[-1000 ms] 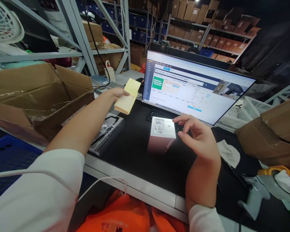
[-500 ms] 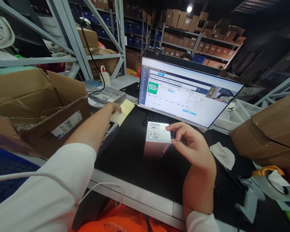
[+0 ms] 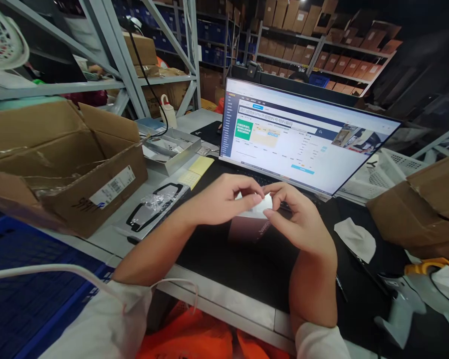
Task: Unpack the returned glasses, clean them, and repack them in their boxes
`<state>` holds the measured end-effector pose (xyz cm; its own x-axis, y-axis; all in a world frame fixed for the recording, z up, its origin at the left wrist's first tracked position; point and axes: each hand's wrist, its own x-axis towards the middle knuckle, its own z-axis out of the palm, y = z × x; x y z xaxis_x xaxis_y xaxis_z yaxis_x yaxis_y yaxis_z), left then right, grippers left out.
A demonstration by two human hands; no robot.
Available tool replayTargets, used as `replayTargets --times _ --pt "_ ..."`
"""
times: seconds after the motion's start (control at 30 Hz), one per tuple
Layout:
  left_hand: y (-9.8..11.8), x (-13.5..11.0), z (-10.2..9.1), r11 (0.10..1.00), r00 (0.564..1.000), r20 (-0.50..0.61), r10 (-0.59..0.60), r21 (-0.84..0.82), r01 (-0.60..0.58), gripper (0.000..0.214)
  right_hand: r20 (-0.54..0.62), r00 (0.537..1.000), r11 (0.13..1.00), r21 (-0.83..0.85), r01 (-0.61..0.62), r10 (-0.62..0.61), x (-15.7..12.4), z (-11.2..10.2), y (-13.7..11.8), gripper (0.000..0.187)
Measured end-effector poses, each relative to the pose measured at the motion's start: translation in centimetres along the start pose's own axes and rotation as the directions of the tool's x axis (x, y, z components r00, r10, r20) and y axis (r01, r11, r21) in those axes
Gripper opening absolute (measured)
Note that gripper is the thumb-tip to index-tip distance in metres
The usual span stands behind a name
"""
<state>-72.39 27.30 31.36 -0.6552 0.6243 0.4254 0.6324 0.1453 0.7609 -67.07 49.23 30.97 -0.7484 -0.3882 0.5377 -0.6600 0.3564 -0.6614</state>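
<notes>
A small carton (image 3: 249,229) stands on the black mat, with a white printed top and a darker pinkish side. Above its top my left hand (image 3: 230,199) is closed, thumb and forefinger brought together. Facing it, my right hand (image 3: 297,214) is curled in a pinch at the carton's right top edge. The fingertips of both hands nearly meet. Whatever lies between them is too small to make out, and my fingers cover most of the printed label. Left of the carton lies a yellow note pad (image 3: 196,169).
An open cardboard box (image 3: 115,192) and a flat grey-black package (image 3: 155,202) are at left, above a blue crate (image 3: 48,279). A monitor (image 3: 284,134) stands behind my hands. A handheld scanner (image 3: 400,309), tape dispenser (image 3: 434,284) and white cloth-like piece (image 3: 355,239) lie at right.
My left hand has left the yellow note pad and moved right, to the carton's top beside my right hand. My right hand stays near the carton's edge. The view has shifted slightly.
</notes>
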Motion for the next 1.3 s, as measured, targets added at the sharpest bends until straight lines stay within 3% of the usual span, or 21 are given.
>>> replayTargets --times 0.1,0.23,0.43,0.83,1.3 --pt "-0.7 -0.5 1.2 0.976 0.993 0.088 0.077 -0.208 -0.057 0.019 -0.017 1.0 1.0 0.001 0.017 -0.017 -0.2 0.2 -0.1 0.024" --pt "-1.8 -0.3 1.2 0.921 0.979 0.152 0.137 -0.383 -0.07 0.016 0.023 0.999 1.0 0.008 0.021 -0.022 -0.1 0.2 -0.1 0.03" --pt "-1.5 -0.4 1.0 0.938 0.982 0.177 0.063 -0.347 0.002 0.014 0.076 0.997 0.999 -0.047 -0.013 0.017 0.3 0.3 -0.2 0.031" --pt "-1.2 -0.5 0.9 0.952 0.95 0.302 -0.083 -0.258 0.166 0.013 0.153 0.986 0.992 -0.116 -0.045 0.062 0.3 0.5 -0.5 0.03" --pt "-1.0 -1.1 1.0 0.975 0.956 0.293 0.001 -0.213 0.064 0.011 0.134 0.989 0.989 -0.146 -0.04 0.06 -0.1 0.6 -1.1 0.032"
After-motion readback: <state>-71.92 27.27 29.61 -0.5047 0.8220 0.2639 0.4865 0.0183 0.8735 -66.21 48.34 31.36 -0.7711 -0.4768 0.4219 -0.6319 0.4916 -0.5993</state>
